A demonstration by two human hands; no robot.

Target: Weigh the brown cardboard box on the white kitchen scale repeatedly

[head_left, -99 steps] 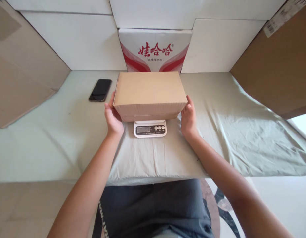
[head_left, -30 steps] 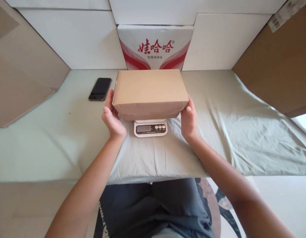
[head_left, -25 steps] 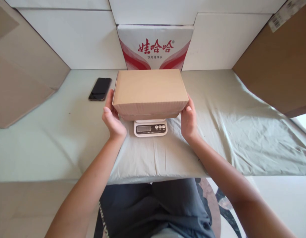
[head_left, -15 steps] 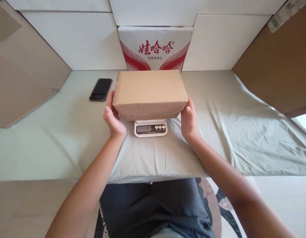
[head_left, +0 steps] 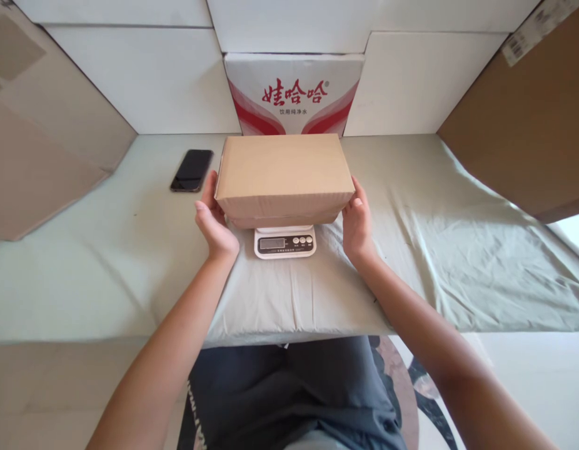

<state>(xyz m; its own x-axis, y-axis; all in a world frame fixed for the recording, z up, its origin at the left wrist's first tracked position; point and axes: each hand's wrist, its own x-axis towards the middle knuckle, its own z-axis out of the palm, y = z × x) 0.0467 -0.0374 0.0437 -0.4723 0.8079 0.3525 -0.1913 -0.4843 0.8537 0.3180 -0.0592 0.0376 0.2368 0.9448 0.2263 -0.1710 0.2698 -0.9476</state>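
While L fingers [head_left: 209, 188] and R fingers [head_left: 358, 189] are clamped on opp. ends of a brown cardboard box [head_left: 286, 164], its top shows flat, smooth & rectangular, w/ faint ridges on the side facing the wearer. Low btwn the fingers, under the box, is a white plastic scale [head_left: 285, 254] w/ rounded corners & 3 round btns. The surface [head_left: 289, 306], draped in pale green cloth, is most wrinkled R of the R fingers. A glossy black phone [head_left: 192, 170] lies just L of the L fingers. The box hides most of the scale; display's unreadable; some fingertips are out of sight. Far L of the fingers, a cardboard panel [head_left: 45, 137] is cut off. Box sits directly btwn both sets of fingers, touching each.
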